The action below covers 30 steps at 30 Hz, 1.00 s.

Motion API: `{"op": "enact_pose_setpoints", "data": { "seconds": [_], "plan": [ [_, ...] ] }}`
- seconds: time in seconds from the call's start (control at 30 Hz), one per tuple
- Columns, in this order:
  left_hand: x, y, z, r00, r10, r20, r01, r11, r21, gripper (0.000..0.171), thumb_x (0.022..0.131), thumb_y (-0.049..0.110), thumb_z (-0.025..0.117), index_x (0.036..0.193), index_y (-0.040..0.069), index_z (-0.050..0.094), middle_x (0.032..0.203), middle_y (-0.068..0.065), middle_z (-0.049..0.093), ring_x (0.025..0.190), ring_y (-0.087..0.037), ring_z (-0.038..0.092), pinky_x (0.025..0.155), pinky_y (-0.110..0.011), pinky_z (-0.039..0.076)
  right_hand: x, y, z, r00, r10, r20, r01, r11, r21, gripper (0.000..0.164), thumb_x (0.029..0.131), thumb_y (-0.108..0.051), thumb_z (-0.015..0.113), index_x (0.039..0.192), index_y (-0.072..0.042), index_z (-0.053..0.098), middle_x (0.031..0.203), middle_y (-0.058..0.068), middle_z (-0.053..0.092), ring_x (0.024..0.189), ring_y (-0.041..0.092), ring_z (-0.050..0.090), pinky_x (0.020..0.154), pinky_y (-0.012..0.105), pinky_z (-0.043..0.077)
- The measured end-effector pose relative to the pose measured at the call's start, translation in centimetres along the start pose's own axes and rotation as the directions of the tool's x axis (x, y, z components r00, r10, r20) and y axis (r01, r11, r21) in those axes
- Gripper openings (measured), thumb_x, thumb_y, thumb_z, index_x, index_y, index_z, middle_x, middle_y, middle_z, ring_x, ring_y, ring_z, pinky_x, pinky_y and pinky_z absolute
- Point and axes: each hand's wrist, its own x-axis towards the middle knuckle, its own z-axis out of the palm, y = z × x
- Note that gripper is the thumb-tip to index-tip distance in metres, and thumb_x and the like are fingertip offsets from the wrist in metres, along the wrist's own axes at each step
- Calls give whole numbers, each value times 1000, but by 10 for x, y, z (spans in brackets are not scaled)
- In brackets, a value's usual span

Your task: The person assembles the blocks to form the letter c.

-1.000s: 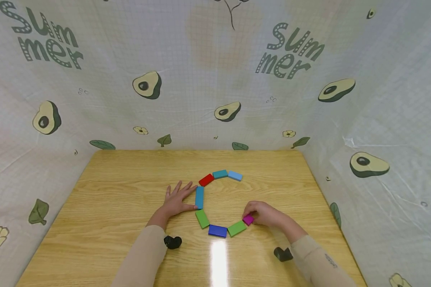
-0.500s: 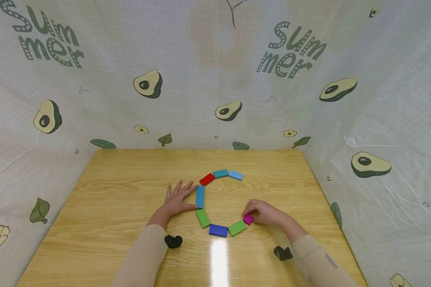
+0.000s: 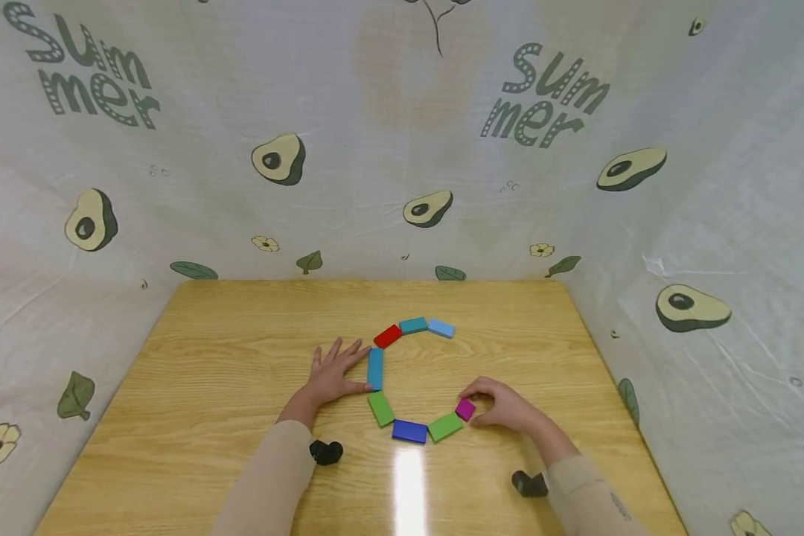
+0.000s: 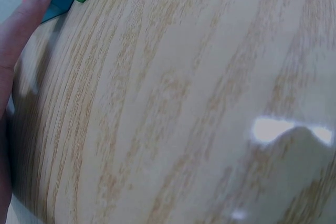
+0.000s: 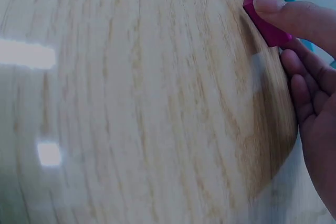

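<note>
My left hand [image 3: 328, 377] lies spread on the table, fingers straight. Its index fingertip and thumb touch the ends of a long blue block [image 3: 375, 369]. My right hand [image 3: 509, 407] holds a small magenta block [image 3: 465, 409] between thumb and index finger, with a gap between block and palm. In the right wrist view the thumb [image 5: 299, 19] overlaps the magenta block, other fingers beyond it. A green block [image 3: 445, 427] meets the magenta one. From there the curve runs through a dark blue block [image 3: 409, 431] and another green block [image 3: 380, 409] to the long blue one.
A red block [image 3: 388, 336], a teal block [image 3: 413, 325] and a light blue block [image 3: 441, 328] continue the curve at the back. The wooden table [image 3: 241, 320] ends at a patterned cloth [image 3: 348, 112] behind and at both sides.
My right thumb and index finger have spread wider around the magenta block, and more of the hand stands apart from it. The left hand and the other blocks stay in place.
</note>
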Motion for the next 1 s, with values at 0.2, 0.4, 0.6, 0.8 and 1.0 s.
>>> {"op": "enact_pose_setpoints", "data": {
  "seconds": [0.2, 0.4, 0.6, 0.8, 1.0],
  "plan": [
    [-3, 4, -1, 1000, -7, 9, 7, 1000, -2, 88, 82, 65, 65, 155, 31, 30, 161, 2, 18, 148, -34, -5, 107, -64, -14, -5, 2, 8, 997, 36, -69, -32, 998, 62, 45, 74, -12, 86, 114, -4, 68, 108, 7, 63, 99, 23, 58, 88, 28, 47],
    [-2, 3, -2, 1000, -9, 4, 9, 1000, 3, 87, 82, 65, 65, 155, 32, 30, 161, 2, 18, 148, -34, -4, 107, -64, -14, -6, -1, 15, 991, 63, -116, -56, 997, 59, 43, 75, -9, 85, 114, -2, 68, 110, 9, 64, 103, 27, 60, 92, 33, 49],
    [-1, 3, -1, 1000, -7, 9, 7, 1000, 8, 87, 82, 65, 64, 155, 32, 29, 161, 2, 17, 148, -34, -5, 107, -64, -15, -8, -23, 11, 992, 71, -104, -60, 993, 103, 41, 77, 1, 81, 115, 8, 66, 111, 20, 63, 104, 40, 58, 93, 41, 48],
    [0, 3, -1, 1000, -13, 10, 12, 1000, 13, 88, 81, 66, 64, 155, 32, 30, 161, 2, 17, 148, -34, -5, 107, -64, -15, -10, -37, 6, 992, 92, -89, -81, 990, 114, 41, 78, -1, 80, 115, 8, 66, 112, 21, 62, 105, 39, 58, 94, 41, 48],
    [1, 2, -1, 1000, -15, 11, 15, 1000, 21, 88, 82, 67, 64, 155, 31, 29, 162, 2, 17, 148, -34, -5, 107, -64, -15, -10, -37, 6, 992, 94, -85, -83, 990, 117, 42, 79, -1, 79, 118, 7, 65, 113, 20, 62, 108, 37, 56, 95, 34, 45]
  ]
}}
